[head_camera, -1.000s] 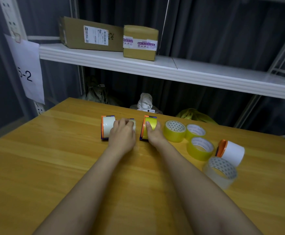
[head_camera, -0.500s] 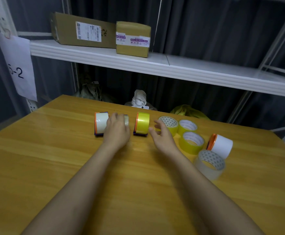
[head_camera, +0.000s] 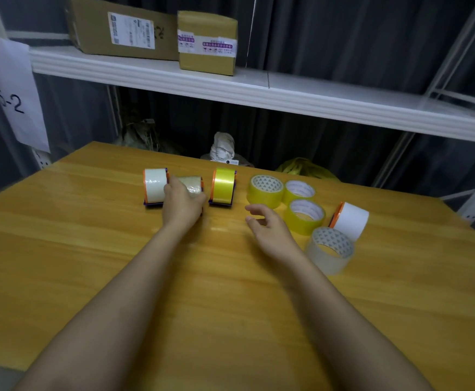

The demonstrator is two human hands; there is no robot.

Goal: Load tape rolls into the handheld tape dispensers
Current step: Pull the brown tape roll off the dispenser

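On the wooden tabletop [head_camera: 89,263] three loaded tape dispensers stand in a row toward the far side. The left one [head_camera: 155,185] carries a white roll between orange side plates. The middle one [head_camera: 192,186] holds a clear roll, and the person's left hand [head_camera: 182,206] lies over its near side with the fingers curled round it, gripping it. The right one [head_camera: 224,187] carries a shiny yellow roll and stands on its own, just beside that hand without touching it.

The right hand [head_camera: 270,228] hangs just above the tabletop, to the right of the yellow dispenser and near the loose rolls, fingers loosely spread and holding nothing.

The loose rolls sit in a cluster on the right. A yellow roll with a triangle-printed core [head_camera: 265,191] lies flat at the far left of the cluster, touching a second yellow roll [head_camera: 299,191] to its right. A third yellow roll [head_camera: 306,216] lies just nearer. A clear roll [head_camera: 329,249] lies nearest, tilted. A white roll with an orange plate [head_camera: 350,220] stands on edge at the far right.

Behind the tabletop a white shelf [head_camera: 287,94] carries a wide cardboard box [head_camera: 123,29] and a smaller one [head_camera: 206,42]. A paper sign reading "-2" [head_camera: 13,94] hangs at the left.
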